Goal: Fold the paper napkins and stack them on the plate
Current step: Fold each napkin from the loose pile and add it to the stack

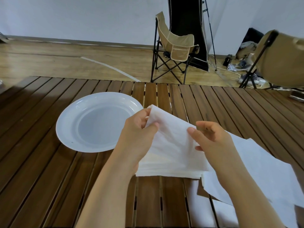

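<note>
Both forearms reach in from the near edge over the slatted wooden counter (41,162), and between them a white paper napkin (172,145) is lifted at its far side while its near fold rests on the wood. That pose suits a fold in hand: the far edge is raised, probably to be brought over toward the near one.

Furthest left sits the white plate (69,129), bare and just beside the napkin, placed close so that each folded piece can go across with a short reach. No napkin lies on it yet, so by my reading the task is at its start.

Next comes the left hand (138,129); its grip is closed on the napkin's upper left corner, thumb over the top and fingers curled behind. On the other side the right hand (212,137) pinches the upper right edge between thumb and forefinger, the other fingers loosely bent beneath.

Rightmost, more unfolded napkins (263,162) lie spread flat under the right wrist, waiting their turn.
</note>
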Tool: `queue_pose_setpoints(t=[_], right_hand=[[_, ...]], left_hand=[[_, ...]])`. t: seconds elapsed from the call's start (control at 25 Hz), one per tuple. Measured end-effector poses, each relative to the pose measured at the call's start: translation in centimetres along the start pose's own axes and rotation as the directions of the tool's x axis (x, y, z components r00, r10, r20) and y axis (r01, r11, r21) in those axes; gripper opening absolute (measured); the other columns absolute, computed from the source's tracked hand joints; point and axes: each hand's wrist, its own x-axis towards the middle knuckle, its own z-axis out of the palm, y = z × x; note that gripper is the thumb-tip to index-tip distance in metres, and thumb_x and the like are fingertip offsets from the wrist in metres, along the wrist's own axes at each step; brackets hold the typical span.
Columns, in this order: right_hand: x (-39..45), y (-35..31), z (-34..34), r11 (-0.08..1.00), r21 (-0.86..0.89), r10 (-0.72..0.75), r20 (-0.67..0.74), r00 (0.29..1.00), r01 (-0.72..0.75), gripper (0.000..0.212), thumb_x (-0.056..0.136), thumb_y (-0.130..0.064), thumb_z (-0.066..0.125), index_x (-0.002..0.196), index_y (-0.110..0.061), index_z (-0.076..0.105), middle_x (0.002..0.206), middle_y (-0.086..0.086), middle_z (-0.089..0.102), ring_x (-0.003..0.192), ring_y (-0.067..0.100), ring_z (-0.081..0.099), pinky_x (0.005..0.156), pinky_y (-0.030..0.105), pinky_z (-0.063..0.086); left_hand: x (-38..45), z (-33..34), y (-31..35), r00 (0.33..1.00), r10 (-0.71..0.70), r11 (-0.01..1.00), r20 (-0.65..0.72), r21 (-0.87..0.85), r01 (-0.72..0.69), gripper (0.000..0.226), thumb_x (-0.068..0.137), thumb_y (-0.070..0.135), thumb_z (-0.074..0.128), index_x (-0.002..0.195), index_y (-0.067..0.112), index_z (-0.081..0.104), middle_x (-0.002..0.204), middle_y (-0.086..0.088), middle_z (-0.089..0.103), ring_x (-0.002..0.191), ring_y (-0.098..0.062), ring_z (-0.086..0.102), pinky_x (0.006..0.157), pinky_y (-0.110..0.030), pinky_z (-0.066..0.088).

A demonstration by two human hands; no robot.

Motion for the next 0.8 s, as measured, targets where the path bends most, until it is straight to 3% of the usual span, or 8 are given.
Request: queue_pose_setpoints(t=[0.2,0.36,0.44,0.56,0.68,0.8], right_hand=[[-0.2,-0.5,-0.6,0.985,0.167,-0.044,0.061,0.997,0.033,0.026,0.081,-0.015,0.073,0.103,-0.029,0.068,0.091,-0.005,0.073,0.091,0.015,0.067,0.087,0.039,0.055],[-0.3,-0.9,-0.9,0.974,0.176,-0.143,0.003,0.990,0.140,0.023,0.081,-0.011,0.072,0.095,-0.028,0.071,0.084,-0.005,0.073,0.081,0.014,0.066,0.073,0.029,0.053],[-0.3,-1.0,-0.9,0.961,0.191,-0.197,-0.028,0.980,0.198,0.016,0.081,-0.012,0.071,0.090,-0.026,0.072,0.081,-0.005,0.072,0.074,0.009,0.064,0.066,0.021,0.051],[-0.3,-1.2,-1.2,0.945,0.198,-0.249,-0.081,0.965,0.260,0.009,0.082,-0.012,0.070,0.086,-0.020,0.074,0.077,-0.004,0.070,0.067,0.002,0.060,0.062,0.014,0.050],[-0.4,-1.5,-1.2,0.935,0.226,-0.260,-0.096,0.961,0.275,0.007,0.082,-0.012,0.070,0.084,-0.018,0.074,0.078,-0.002,0.072,0.071,0.006,0.061,0.064,0.018,0.052],[-0.5,-1.6,-1.1,0.937,0.229,-0.251,-0.086,0.964,0.264,0.005,0.083,-0.016,0.069,0.084,-0.019,0.072,0.082,-0.002,0.071,0.076,0.011,0.063,0.069,0.024,0.053]], left_hand=[[-0.2,0.0,0.2,0.996,0.083,0.994,0.041,0.062,-0.085,0.020,0.090,0.028,0.058,0.108,0.033,0.064,0.100,0.012,0.069,0.098,-0.013,0.064,0.085,-0.037,0.056],[0.1,-0.3,-0.4,0.955,0.264,0.939,-0.132,0.264,-0.223,0.019,0.085,0.044,0.062,0.094,0.029,0.067,0.098,0.015,0.068,0.094,-0.006,0.063,0.077,-0.022,0.053],[0.2,-0.6,-0.6,0.906,0.365,0.891,-0.213,0.363,-0.273,0.019,0.082,0.046,0.064,0.091,0.029,0.067,0.111,0.015,0.061,0.103,-0.004,0.057,0.080,-0.016,0.047],[0.3,-1.0,-0.3,0.855,0.459,0.860,-0.242,0.363,-0.358,0.020,0.079,0.052,0.064,0.082,0.033,0.069,0.117,0.021,0.057,0.110,-0.001,0.053,0.090,-0.025,0.047],[0.0,-0.9,0.2,0.824,0.505,0.854,-0.255,0.284,-0.436,0.018,0.080,0.051,0.065,0.078,0.034,0.070,0.100,0.025,0.067,0.103,0.001,0.060,0.093,-0.034,0.049],[-0.4,-0.7,0.7,0.828,0.492,0.869,-0.269,0.215,-0.446,0.013,0.081,0.044,0.068,0.077,0.033,0.072,0.077,0.019,0.071,0.082,-0.005,0.067,0.077,-0.024,0.053]])
